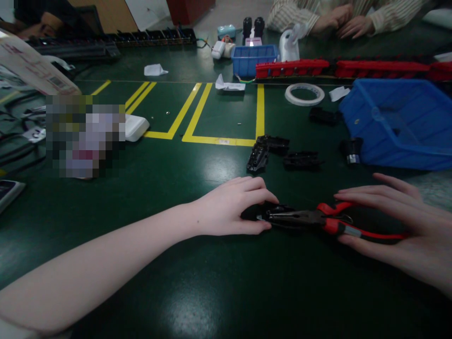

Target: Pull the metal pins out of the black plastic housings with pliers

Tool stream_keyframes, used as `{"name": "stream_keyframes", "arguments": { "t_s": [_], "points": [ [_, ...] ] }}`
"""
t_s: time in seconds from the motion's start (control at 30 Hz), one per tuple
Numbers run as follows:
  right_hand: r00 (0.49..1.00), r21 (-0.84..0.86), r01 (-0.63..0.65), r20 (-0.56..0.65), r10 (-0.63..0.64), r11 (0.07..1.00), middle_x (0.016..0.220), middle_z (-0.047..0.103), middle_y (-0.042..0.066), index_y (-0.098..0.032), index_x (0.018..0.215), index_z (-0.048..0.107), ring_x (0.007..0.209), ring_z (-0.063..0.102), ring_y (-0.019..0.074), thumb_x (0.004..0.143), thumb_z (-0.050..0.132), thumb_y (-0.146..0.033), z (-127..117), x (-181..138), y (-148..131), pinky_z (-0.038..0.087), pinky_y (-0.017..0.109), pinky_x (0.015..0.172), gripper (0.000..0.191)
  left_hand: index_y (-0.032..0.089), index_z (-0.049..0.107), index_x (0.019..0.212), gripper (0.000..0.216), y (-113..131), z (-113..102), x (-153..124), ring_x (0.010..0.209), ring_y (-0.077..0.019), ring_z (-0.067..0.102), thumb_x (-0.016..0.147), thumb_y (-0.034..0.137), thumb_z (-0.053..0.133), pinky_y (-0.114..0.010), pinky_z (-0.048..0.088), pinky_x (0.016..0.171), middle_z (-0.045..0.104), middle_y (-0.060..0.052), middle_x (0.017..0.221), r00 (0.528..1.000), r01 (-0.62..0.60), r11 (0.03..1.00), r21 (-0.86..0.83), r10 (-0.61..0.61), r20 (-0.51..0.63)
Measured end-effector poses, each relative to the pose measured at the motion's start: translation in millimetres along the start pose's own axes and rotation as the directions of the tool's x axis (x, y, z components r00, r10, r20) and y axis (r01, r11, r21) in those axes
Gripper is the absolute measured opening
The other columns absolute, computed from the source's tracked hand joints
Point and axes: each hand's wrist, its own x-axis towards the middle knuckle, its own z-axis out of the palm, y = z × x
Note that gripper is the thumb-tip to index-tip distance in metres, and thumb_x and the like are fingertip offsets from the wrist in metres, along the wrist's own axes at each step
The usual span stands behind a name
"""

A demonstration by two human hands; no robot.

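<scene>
My left hand [233, 207] rests on the green table [212, 292] with its fingers curled over a small black plastic part [278, 210] and holds it down. Red-handled pliers [318, 219] lie between my hands, their jaws touching that part. My right hand [399, 226] is around the red handles, fingers stretched along them, thumb underneath. Three more black plastic parts [259, 155] lie just beyond, near the yellow floor-tape lines.
A large blue bin [399, 122] stands at the right, a small blue basket [252, 59] and red strips [293, 68] farther back. A tape roll [304, 93] lies by them. Another person's hands [339, 23] rest at the far edge. Cables lie at left.
</scene>
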Motion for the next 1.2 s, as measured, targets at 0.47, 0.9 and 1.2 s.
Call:
{"name": "stream_keyframes", "arguments": {
  "t_s": [0.47, 0.9, 1.2],
  "points": [
    [0.999, -0.08, 0.051, -0.008, -0.052, 0.995, 0.092, 0.068, 0.005, -0.025, 0.107, 0.056, 0.089, 0.064, 0.0259, 0.078, 0.055, -0.054, -0.5, 0.8, 1.3, 0.042, 0.052, 0.1, 0.041, 0.012, 0.056, 0.115, 0.037, 0.5, -0.2, -0.5, 0.095, -0.0186, 0.053, 0.088, 0.037, 0.061, -0.029, 0.042, 0.08, 0.058, -0.007, 0.105, 1.0, -0.014, 0.999, 0.047, 0.014, 0.019],
    [0.999, -0.039, 0.049, -0.013, -0.049, 0.998, 0.093, 0.068, 0.003, -0.025, 0.106, 0.057, 0.086, 0.066, 0.0237, 0.076, 0.058, -0.05, -3.0, 1.6, 2.7, 0.042, 0.047, 0.102, 0.039, 0.014, 0.055, 0.113, 0.035, 0.3, -0.1, 0.6, 0.094, -0.0185, 0.054, 0.087, 0.037, 0.061, -0.029, 0.042, 0.08, 0.059, -0.006, 0.103, 1.0, -0.004, 0.998, 0.057, 0.003, 0.026],
    [1.0, -0.028, 0.019, -0.011, -0.019, 0.999, 0.096, 0.068, 0.005, -0.023, 0.106, 0.057, 0.095, 0.065, 0.0261, 0.075, 0.059, -0.049, -3.0, 1.4, 1.2, 0.047, 0.048, 0.098, 0.041, 0.014, 0.055, 0.111, 0.034, 0.0, 0.2, -0.2, 0.091, -0.0172, 0.054, 0.086, 0.036, 0.063, -0.028, 0.041, 0.079, 0.058, -0.005, 0.1, 1.0, -0.007, 0.999, 0.048, 0.006, 0.015]
  ]
}}
